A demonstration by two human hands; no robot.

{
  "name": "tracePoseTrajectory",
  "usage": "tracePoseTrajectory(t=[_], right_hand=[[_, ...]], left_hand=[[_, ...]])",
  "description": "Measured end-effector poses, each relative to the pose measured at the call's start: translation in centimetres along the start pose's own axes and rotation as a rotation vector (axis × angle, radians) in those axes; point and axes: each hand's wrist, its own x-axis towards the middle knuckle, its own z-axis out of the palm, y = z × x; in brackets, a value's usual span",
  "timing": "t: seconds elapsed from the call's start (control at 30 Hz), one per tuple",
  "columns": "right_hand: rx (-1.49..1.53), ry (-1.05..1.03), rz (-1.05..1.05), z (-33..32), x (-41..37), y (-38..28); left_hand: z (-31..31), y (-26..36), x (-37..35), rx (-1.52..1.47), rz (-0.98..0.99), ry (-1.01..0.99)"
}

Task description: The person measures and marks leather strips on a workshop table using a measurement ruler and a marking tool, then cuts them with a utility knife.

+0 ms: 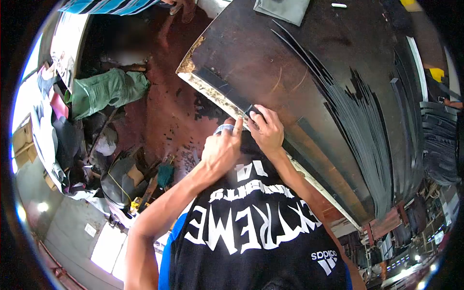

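Observation:
My left hand (220, 151) is closed at the pale, worn edge of the table, its index finger stretched along that edge. A pale, silvery rounded thing (224, 128) shows by its curled fingers; its kind I cannot make out. Just to the right, my right hand (266, 129) pinches a small black piece (252, 111) against the tabletop, right at the edge. Flat dark strips (215, 82) lie along the same edge beyond my hands. The fingertips of my right hand are partly hidden.
Many long black strips (360, 130) fan across the dark table (251, 53). A brown bar (333, 171) lies near its edge, and a grey folded sheet (282, 9) at the far side. Left are a green sack (108, 89), heaped scraps and a reddish floor (166, 111). Another person's blue-striped clothing (108, 6) shows above.

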Motion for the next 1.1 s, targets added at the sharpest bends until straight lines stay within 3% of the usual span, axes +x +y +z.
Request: tracePoseTrajectory(t=[0.13,0.2,0.33,0.4,0.47,0.5,0.53,0.6,0.7,0.8,0.93,1.07,1.1], right_hand=[[-0.026,0.015,-0.042,0.3,-0.2,0.1],[-0.078,0.014,-0.027,0.3,-0.1,0.1],[-0.077,0.03,-0.04,0.3,0.0,0.0],[-0.086,0.034,-0.063,0.2,0.1,-0.1],[-0.051,0.024,-0.054,0.0,0.2,-0.3],[-0.052,0.017,-0.041,0.0,0.2,-0.2],[-0.061,0.026,-0.052,0.0,0.2,-0.2],[-0.036,0.036,-0.037,0.1,0.1,-0.2],[-0.045,0.038,-0.034,0.1,0.1,-0.4],[-0.071,0.05,-0.039,0.3,0.3,-0.2],[-0.107,0.044,-0.018,0.3,0.1,-0.5],[-0.133,0.012,0.069,0.0,0.0,-1.4],[-0.122,-0.015,0.088,0.1,-0.1,-1.1]], left_hand=[[5.3,-3.2,-1.5,-0.069,-0.004,0.14],[8.8,-5.6,-1.3,-0.291,0.112,0.353],[9.0,-6.2,-0.4,-0.721,0.149,0.519],[6.5,-6.3,-2.0,-0.681,0.065,0.464],[2.4,-7.0,-2.9,-0.27,0.113,0.404],[1.5,-7.3,-2.2,-0.096,0.128,0.54],[0.5,-7.7,-1.4,0.022,0.107,0.483],[-0.9,-8.6,1.1,0.107,0.279,0.643],[0.3,-10.0,2.9,0.259,0.321,0.666],[0.5,-11.8,-2.8,0.228,0.23,0.459],[1.1,-14.5,-8.2,-0.015,0.046,0.373],[3.4,-14.5,-4.6,-0.357,0.159,0.644],[2.8,-13.5,-3.1,-0.379,0.183,0.631]])
